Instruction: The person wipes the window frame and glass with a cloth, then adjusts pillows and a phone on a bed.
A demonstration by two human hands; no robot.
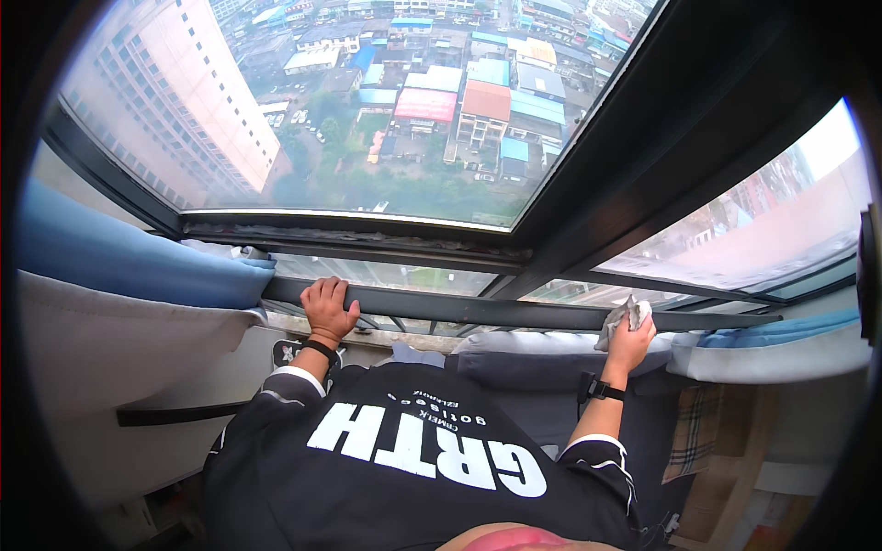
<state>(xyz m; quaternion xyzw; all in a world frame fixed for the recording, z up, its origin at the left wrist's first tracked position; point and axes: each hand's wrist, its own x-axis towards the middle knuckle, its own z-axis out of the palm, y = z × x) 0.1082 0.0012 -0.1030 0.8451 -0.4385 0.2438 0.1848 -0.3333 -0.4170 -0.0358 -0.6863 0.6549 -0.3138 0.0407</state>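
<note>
My left hand (329,311) rests on the dark metal window rail (413,300), its fingers over the top edge and the thumb apart. At the right, my right hand (630,339) grips a crumpled grey-white cloth (618,322) near the right part of the same rail. Each wrist wears a black strap. Beyond the rail, the large window pane (386,124) stands in a dark frame; a crumpled strip of material lies along its lower edge. Part of the cloth is hidden by the fingers of my right hand.
Blue and pale curtains (145,248) hang at the left, with another blue and white bundle (778,344) at the right. A thick dark window post (620,151) slants upward. Below the rail are vertical bars and a grey padded surface (537,399). Buildings lie far below outside.
</note>
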